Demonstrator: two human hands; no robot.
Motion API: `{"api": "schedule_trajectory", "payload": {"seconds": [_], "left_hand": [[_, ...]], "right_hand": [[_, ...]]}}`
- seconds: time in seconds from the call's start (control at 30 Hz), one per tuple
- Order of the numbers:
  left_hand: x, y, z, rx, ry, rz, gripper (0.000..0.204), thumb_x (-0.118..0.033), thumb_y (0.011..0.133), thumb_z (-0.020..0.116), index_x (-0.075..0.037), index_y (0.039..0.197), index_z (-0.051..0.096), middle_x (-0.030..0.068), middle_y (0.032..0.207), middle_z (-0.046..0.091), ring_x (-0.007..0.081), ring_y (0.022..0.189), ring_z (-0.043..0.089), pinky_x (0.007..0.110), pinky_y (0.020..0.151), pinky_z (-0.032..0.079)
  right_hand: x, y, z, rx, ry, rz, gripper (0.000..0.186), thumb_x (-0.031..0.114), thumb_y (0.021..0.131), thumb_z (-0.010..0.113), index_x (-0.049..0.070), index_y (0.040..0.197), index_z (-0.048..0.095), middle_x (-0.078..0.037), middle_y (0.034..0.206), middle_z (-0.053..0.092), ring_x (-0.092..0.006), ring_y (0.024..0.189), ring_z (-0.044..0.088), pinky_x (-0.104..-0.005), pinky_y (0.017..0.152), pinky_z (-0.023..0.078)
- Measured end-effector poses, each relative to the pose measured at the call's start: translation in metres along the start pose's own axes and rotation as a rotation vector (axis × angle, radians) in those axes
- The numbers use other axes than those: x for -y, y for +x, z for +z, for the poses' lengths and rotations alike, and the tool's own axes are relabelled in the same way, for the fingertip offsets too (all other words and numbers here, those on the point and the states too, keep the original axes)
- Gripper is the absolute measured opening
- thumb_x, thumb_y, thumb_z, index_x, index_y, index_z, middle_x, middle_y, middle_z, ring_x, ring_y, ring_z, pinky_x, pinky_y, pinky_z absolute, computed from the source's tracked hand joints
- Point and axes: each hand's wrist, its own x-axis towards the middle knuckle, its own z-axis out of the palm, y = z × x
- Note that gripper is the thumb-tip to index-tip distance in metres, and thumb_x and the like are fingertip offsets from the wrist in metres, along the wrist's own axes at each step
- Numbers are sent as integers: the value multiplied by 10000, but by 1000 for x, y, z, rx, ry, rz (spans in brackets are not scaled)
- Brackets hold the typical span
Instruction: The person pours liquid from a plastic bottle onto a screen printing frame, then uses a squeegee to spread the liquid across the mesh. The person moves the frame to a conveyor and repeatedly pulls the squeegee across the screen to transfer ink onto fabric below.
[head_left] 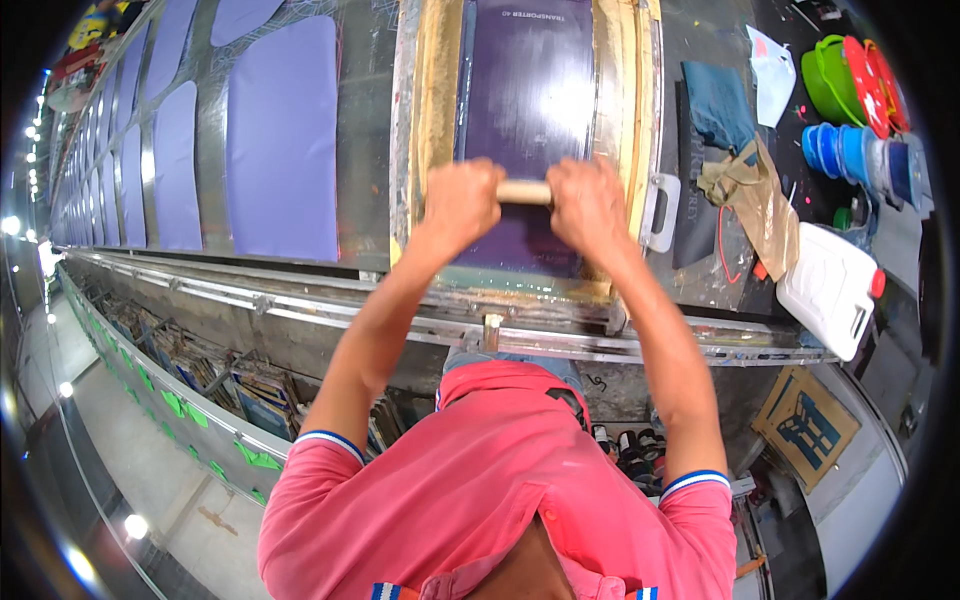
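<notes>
Both my hands are closed round the wooden handle of a squeegee (525, 192), set crosswise over a framed printing screen (432, 120). My left hand (463, 205) grips its left end, and my right hand (588, 205) grips the right end. Only the pale bar between my fists shows; the blade is hidden. Dark purple, shiny mesh (530, 90) stretches beyond the handle, with small pale lettering at its far end. Yellowish, stained borders run down both sides of the frame. Close to my right wrist, a light metal handle (657, 212) sticks out from the frame's side.
Purple fabric panels (283, 140) lie in rows along the table at left. To the right are a blue cloth (718, 103), brown crumpled material (760, 200), a white jerrycan (830, 290), a green bucket (832, 80) and blue tape rolls (835, 150). A metal rail (330, 310) follows the near edge.
</notes>
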Motion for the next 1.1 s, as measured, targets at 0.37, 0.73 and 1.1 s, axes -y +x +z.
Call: {"api": "schedule_trajectory", "payload": {"seconds": [0.37,0.73,1.1], "left_hand": [[-5,-5,-22,117,0,-20,128,-172,685,746,-183,810,770,126,713,697,346,699,687,466,622,540],[71,290,-72,-12,135,24,326,-298,669,840,-154,955,780,175,856,735,368,833,718,470,749,569],[67,234,-43,-75,138,19,218,-257,695,787,-198,904,784,154,777,717,351,753,706,459,685,559]], "right_hand": [[9,-14,-2,-20,96,22,94,5,686,581,49,716,660,-154,736,638,-354,746,654,-486,831,505],[-135,256,-61,61,-146,156,289,128,741,579,117,975,747,-214,896,718,-405,878,697,-492,816,551],[-115,202,-26,-65,-92,28,156,59,712,606,70,840,696,-176,810,684,-390,823,671,-509,867,520]]}}
